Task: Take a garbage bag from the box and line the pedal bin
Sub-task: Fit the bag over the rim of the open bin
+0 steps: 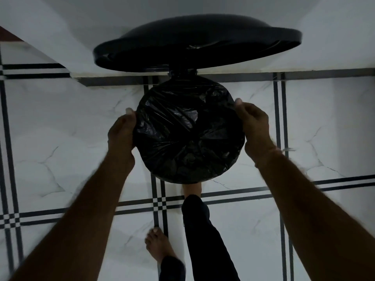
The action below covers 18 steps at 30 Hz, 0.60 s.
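Tiled floor (60, 122), open pedal bin (239, 151) lined with black garbage bag (186, 130)

Dim, black-lined marble floor (60, 128)

Bare forearms, barefoot, dark trousers (205, 236), thin wristband (282, 152).

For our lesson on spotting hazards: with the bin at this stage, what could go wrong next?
1. The lid is up only because a foot appears to press the pedal; easing off could drop it on both hands.
2. The bag lies stretched across the opening, so tugging by the left hand and right hand might tear it.
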Tool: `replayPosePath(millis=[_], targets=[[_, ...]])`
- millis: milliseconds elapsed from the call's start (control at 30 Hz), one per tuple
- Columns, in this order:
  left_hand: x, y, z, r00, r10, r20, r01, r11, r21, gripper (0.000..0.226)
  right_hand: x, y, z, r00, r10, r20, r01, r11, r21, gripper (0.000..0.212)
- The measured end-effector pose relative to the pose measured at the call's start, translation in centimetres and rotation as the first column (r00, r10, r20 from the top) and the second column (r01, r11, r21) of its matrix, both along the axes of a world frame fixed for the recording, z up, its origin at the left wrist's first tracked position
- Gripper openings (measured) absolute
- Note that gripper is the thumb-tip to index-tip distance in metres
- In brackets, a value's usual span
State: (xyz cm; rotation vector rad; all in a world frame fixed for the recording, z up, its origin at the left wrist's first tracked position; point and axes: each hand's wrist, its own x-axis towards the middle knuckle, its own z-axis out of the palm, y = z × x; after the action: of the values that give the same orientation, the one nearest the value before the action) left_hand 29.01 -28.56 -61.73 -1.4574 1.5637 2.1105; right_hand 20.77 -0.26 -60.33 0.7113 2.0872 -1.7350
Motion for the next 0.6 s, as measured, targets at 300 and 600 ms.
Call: replayPosePath(millis=[300,600], targets=[[-4.1,-2.7,-2.0,0.987,-0.092,0.128,0.057,0.966,0.253,0.044,-5.8,-0.4,-2.8,0.940,0.077,0.332,-0.078,0.997,-0.012,0.051],[-3.7,-2.9,-2.3,0.980,-0.198,0.030,0.180,0.935,0.305,0.064,-6.6,1.0,-2.8,0.903,0.303,0.305,-0.216,0.933,-0.289,0.061]])
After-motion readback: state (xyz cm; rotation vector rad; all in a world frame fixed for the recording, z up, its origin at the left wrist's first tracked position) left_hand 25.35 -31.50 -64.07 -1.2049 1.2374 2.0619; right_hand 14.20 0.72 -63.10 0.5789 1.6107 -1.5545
